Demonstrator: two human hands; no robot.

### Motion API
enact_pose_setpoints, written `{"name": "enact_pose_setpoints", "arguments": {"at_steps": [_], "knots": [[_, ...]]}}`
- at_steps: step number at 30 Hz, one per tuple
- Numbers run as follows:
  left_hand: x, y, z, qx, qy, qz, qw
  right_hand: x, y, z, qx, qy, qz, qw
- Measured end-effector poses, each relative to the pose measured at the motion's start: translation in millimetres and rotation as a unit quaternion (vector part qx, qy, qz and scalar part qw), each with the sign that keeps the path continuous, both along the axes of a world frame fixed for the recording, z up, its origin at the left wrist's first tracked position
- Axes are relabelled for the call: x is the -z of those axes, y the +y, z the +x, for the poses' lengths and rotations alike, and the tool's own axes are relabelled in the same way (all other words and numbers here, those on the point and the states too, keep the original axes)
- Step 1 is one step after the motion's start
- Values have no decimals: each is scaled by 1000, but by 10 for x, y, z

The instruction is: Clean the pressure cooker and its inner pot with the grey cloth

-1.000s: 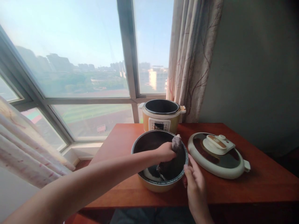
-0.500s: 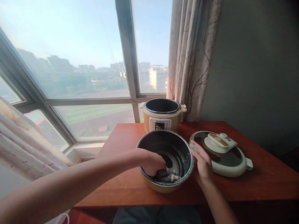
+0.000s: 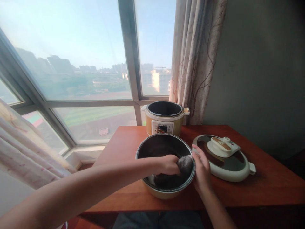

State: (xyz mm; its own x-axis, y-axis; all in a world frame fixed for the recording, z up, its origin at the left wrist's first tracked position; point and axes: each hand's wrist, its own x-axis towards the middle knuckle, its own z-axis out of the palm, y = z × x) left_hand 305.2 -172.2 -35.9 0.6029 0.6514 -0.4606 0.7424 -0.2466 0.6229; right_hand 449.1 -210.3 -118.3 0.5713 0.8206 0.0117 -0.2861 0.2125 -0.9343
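A dark-lined inner pot [image 3: 154,149] with a tan outside stands near the table's front edge. My left hand [image 3: 169,164] reaches down into it, its fingers closed on a grey cloth [image 3: 185,164] that lies against the right inner wall. My right hand [image 3: 202,167] rests along the pot's outer right side, fingers stretched out and touching near the rim. Behind the pot sits the rice cooker body [image 3: 149,124], tan and white, its top uncovered and its control panel facing me. To the right lies the white-rimmed cooker lid [image 3: 230,175], handle side up.
The reddish-brown wooden table [image 3: 269,190] carries all these things. Windows [image 3: 88,79] fill the left and back. A patterned curtain [image 3: 195,57] hangs behind the cooker, another curtain [image 3: 26,149] at the left. A grey wall [image 3: 257,79] stands at the right.
My left hand has moved the cloth from the pot's near bottom area up and right to the right inner wall. The pot and my right hand have shifted slightly left.
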Motion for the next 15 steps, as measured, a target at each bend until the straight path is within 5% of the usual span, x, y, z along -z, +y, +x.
{"name": "enact_pose_setpoints", "arguments": {"at_steps": [4, 7, 10, 15], "knots": [[64, 58, 194, -186, -109, -62, 975, 32, 5, 10, -11, 9, 1, 1000], [104, 111, 272, -222, -154, -72, 960, 40, 6, 12, -14, 14, 2, 1000], [145, 127, 250, -154, -155, -38, 975, 30, 14, 11, -21, 25, 8, 999], [68, 107, -26, 128, -66, 28, 989, -44, 15, 12, -27, 30, 24, 999]]}}
